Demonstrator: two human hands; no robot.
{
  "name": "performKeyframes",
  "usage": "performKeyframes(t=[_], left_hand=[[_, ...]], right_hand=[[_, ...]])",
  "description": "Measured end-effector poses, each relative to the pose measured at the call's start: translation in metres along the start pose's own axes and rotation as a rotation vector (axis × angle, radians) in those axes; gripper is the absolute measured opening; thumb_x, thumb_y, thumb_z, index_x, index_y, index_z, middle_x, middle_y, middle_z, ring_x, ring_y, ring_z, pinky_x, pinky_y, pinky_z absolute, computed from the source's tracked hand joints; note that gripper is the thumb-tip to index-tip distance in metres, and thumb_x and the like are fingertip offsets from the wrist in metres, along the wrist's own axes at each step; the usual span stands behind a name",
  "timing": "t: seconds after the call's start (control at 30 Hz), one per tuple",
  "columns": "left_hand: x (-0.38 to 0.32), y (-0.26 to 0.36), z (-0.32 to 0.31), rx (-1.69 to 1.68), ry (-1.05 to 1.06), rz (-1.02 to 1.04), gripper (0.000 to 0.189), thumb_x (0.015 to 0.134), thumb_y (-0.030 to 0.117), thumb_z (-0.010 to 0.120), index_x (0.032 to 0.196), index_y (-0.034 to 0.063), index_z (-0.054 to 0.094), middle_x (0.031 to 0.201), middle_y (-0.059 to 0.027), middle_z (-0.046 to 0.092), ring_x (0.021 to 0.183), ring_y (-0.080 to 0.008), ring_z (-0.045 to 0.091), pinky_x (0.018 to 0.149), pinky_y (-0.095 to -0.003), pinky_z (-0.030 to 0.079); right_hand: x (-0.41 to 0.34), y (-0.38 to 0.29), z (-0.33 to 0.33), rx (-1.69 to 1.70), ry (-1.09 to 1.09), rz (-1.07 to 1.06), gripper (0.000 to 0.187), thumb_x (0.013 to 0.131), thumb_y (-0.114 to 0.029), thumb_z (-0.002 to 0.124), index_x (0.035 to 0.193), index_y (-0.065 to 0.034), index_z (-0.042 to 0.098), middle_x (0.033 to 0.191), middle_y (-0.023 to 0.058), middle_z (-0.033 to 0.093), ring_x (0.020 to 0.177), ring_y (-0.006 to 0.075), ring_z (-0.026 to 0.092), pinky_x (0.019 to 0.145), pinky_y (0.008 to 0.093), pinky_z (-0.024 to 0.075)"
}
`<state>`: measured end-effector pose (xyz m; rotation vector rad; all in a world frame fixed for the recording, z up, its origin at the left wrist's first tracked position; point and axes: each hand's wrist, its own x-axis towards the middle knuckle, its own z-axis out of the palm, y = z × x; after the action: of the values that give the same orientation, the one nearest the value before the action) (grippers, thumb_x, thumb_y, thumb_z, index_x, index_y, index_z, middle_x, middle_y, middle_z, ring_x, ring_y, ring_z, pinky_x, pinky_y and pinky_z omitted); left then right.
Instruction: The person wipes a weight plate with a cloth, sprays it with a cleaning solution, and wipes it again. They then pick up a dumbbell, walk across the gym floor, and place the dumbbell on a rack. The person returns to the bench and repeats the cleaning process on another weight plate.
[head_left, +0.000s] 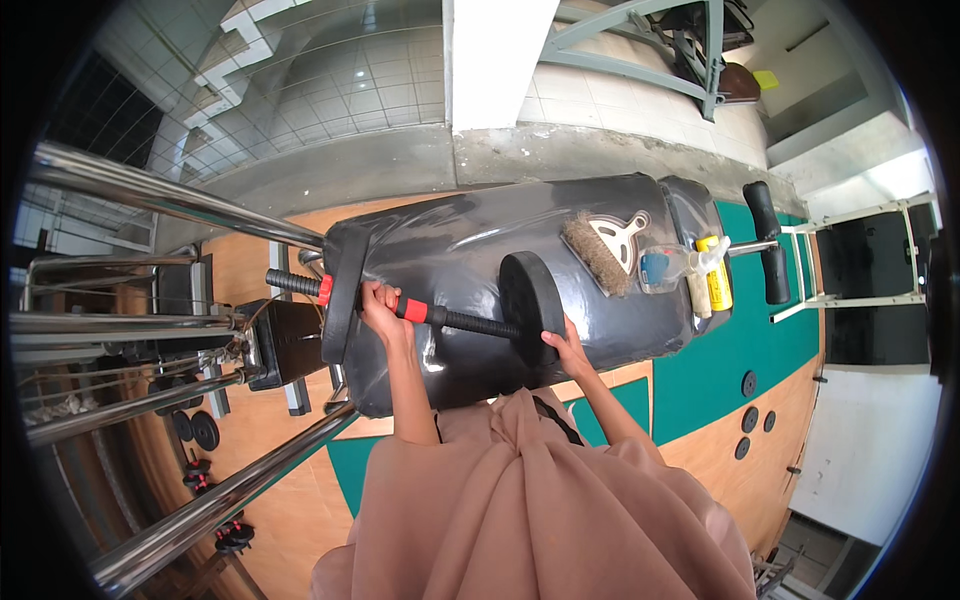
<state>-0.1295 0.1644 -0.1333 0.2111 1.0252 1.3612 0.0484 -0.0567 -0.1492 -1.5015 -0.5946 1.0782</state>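
Note:
Across a black padded bench (442, 217) lies a dumbbell bar (480, 322) with black threaded ends and a red-and-black grip. My left hand (384, 309) is wrapped around the grip, close to the left weight plate (346, 296). A red collar nut (325, 289) sits outside that plate, with threaded bar sticking out past it. My right hand (568, 348) holds the rim of the right weight plate (531, 300), which stands on edge at the bar's right end. No collar nut shows at that end; the plate's far face is partly hidden.
On the bench's right lie a bristle brush (604, 251), a clear spray bottle (667, 268) and a yellow container (715, 281). Chrome machine rails (180, 196) flank the bench's left end. Loose plates (749, 418) rest on the floor at right, small dumbbells (235, 535) at lower left.

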Motion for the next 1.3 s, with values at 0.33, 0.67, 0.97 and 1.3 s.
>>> performKeyframes(t=[0.33, 0.67, 0.97, 1.3], left_hand=[[0.010, -0.004, -0.001, -0.032, 0.000, 0.008, 0.026, 0.079, 0.012, 0.048, 0.060, 0.0142, 0.030, 0.054, 0.0038, 0.023, 0.047, -0.0084, 0.026, 0.055, -0.0246, 0.038], [-0.024, -0.077, -0.006, -0.176, -0.022, -0.276, 0.024, 0.075, 0.011, 0.046, 0.057, 0.0162, 0.031, 0.049, 0.0049, 0.026, 0.043, -0.0083, 0.029, 0.058, -0.0246, 0.039], [-0.036, -0.121, -0.020, -0.377, -0.032, -0.434, 0.025, 0.070, 0.012, 0.047, 0.052, 0.0174, 0.030, 0.045, 0.0056, 0.032, 0.041, -0.0079, 0.035, 0.059, -0.0217, 0.044], [-0.036, -0.130, -0.010, -0.336, 0.113, -0.319, 0.026, 0.073, 0.022, 0.049, 0.052, 0.0201, 0.033, 0.043, 0.0068, 0.033, 0.038, -0.0075, 0.033, 0.060, -0.0239, 0.044]], right_hand=[[-0.008, 0.016, -0.004, 0.010, 0.127, -0.001, 0.064, 0.079, -0.028, 0.060, 0.132, 0.0002, 0.039, 0.118, 0.0115, 0.053, 0.108, 0.0190, 0.048, 0.095, 0.0300, 0.0361], [-0.015, -0.009, 0.013, -0.531, 0.293, -0.260, 0.076, 0.072, -0.032, 0.070, 0.134, -0.0020, 0.038, 0.137, 0.0186, 0.038, 0.133, 0.0304, 0.027, 0.108, 0.0467, 0.0171], [-0.004, -0.032, 0.042, -0.545, 0.419, -0.223, 0.074, 0.070, -0.027, 0.072, 0.130, 0.0032, 0.041, 0.126, 0.0222, 0.051, 0.120, 0.0367, 0.045, 0.109, 0.0459, 0.0212], [0.002, -0.037, 0.012, -0.586, 0.221, -0.412, 0.075, 0.079, -0.037, 0.065, 0.134, 0.0034, 0.036, 0.136, 0.0212, 0.039, 0.124, 0.0327, 0.041, 0.106, 0.0432, 0.0278]])
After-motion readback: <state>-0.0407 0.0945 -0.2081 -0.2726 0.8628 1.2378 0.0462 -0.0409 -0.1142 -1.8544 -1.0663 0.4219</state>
